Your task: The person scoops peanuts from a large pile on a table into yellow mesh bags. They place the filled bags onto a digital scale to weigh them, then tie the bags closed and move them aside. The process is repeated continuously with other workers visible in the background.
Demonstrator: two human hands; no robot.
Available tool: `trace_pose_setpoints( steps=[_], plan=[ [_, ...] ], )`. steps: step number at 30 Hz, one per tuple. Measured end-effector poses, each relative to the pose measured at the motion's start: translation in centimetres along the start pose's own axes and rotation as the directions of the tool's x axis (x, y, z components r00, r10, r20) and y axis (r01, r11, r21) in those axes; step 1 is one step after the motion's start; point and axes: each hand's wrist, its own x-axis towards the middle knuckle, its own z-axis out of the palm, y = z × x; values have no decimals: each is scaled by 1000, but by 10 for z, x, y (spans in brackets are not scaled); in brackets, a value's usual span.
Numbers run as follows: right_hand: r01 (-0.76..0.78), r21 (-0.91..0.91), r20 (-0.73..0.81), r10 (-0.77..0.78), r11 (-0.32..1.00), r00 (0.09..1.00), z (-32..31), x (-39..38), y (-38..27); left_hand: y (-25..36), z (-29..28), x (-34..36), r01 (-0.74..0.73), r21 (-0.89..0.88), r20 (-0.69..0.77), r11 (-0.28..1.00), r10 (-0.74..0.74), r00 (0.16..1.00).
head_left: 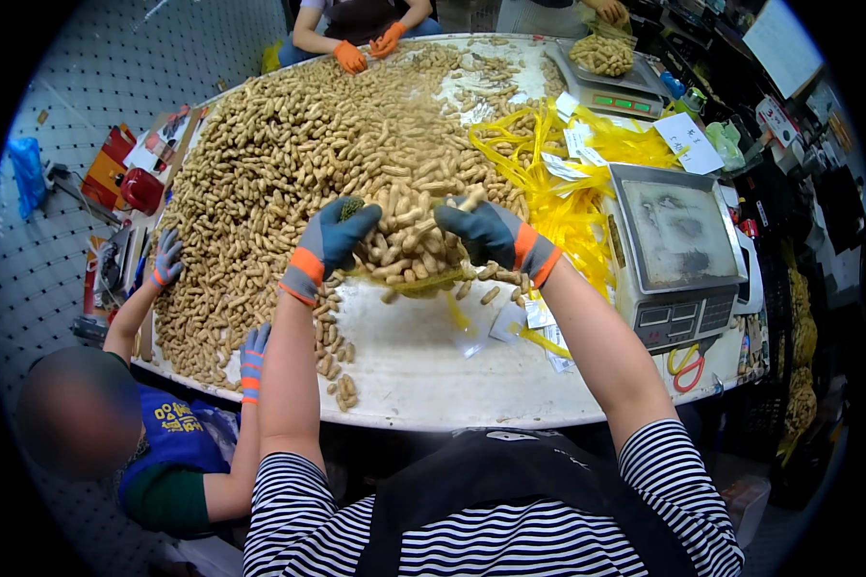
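Observation:
Unshelled peanuts lie in a wide heap on the white table. In front of me, a yellow mesh bag bulges with peanuts between my gloved hands. My left hand closes on the bag's left side, where a dark green bunch of mesh shows by the thumb. On its right side my right hand grips the bag, with the fingertips partly hidden behind loose peanuts. Both gloves are blue-grey with orange cuffs. Some peanuts near the bag's top look smeared by motion.
Yellow mesh strips with white tags lie right of the heap. A weighing scale stands nearer, with scissors below it. Another scale bears a filled net bag. Co-workers' gloved hands touch the heap at left; orange gloves show at the far side.

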Motion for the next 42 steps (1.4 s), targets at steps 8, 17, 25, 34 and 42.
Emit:
trace_pose_setpoints(
  steps=[8,17,25,34,42],
  plan=[
    [135,-113,-54,-142,984,988,8,-28,-39,24,-12,-17,-354,-19,-255,935,338,906],
    [172,-232,-210,-222,957,952,5,-25,-6,13,-11,-11,-693,-107,-294,713,643,707],
    [182,-159,-341,-227,970,912,6,-44,5,-1,-12,-3,-638,93,-329,764,628,705],
    [271,-522,-352,-494,809,795,-20,-50,-15,60,-4,-19,-512,115,-252,851,524,814],
    [280,8,-380,-256,960,889,-46,-63,-30,70,-2,14,-446,-112,-231,888,414,881]
  ],
)
